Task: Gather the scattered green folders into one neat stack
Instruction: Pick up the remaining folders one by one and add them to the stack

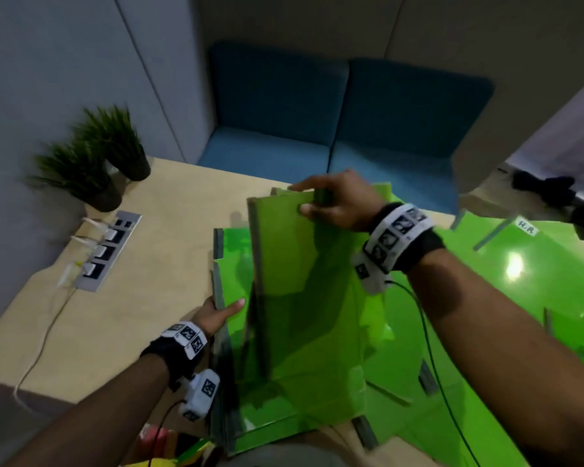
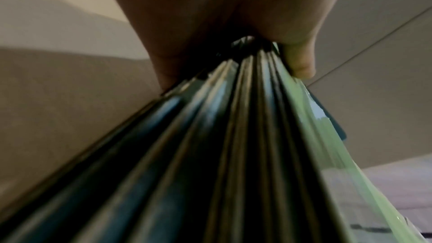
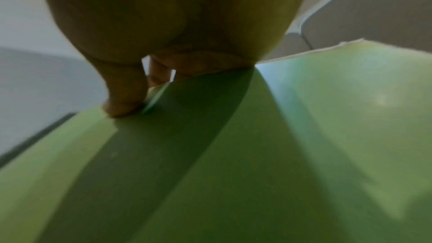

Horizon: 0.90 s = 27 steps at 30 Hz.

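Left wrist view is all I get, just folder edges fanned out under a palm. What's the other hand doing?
Observer: The right hand grips the top edge of an upright green folder.
Operator: Any folders still loose?
Observer: Yes, a folder labelled H.R lies flat on the table, to the right.
Operator: And my bundle?
Observer: The left hand holds the gathered bundle by its left edge.

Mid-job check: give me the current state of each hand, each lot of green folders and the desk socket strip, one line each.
Left hand: grips the gathered bundle's left edge.
Right hand: pinches the raised folder's top edge.
Gathered bundle of green folders: held, edges uneven.
Raised green folder: tilted up over the bundle.
Labelled green folder: flat on the table, ungathered.
Grey socket strip: white plugs inserted.
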Tool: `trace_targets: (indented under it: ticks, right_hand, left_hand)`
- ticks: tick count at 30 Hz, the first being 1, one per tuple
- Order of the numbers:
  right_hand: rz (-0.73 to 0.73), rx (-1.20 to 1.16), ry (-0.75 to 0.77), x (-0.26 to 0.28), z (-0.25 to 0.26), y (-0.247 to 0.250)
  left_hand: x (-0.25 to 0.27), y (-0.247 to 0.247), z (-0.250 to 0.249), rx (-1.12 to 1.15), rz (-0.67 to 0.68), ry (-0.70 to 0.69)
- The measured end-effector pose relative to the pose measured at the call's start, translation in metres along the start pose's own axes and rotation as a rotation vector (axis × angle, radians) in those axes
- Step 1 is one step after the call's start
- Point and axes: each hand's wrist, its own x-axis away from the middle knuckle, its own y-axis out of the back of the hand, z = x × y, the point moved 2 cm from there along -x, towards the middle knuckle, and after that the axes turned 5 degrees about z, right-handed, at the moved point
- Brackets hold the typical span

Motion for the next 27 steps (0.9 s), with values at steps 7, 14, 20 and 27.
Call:
trace_targets:
  ticks: [7, 14, 20, 27]
  right_hand:
    - [0.087, -0.057, -0.307, -0.028, -0.014, -0.124]
    - [0.173, -0.198, -0.324, -0.004, -0.032, -0.165]
    - [-0.09, -0.431, -1.055, 0.078, -0.092, -0.187]
    - [-0.21, -0.669, -0.988, 0.079, -0.081, -0.179]
  left_hand:
    - [-0.016, 0.016, 0.034, 0.168, 0.073, -0.008]
    - [0.001, 0.004, 0.023, 0.122, 0.196, -0.044]
    - [-0.006, 0.004, 0.03, 0.008, 0.121, -0.038]
    - [-0.008, 0.009, 0.027, -0.145, 0.118, -0.046]
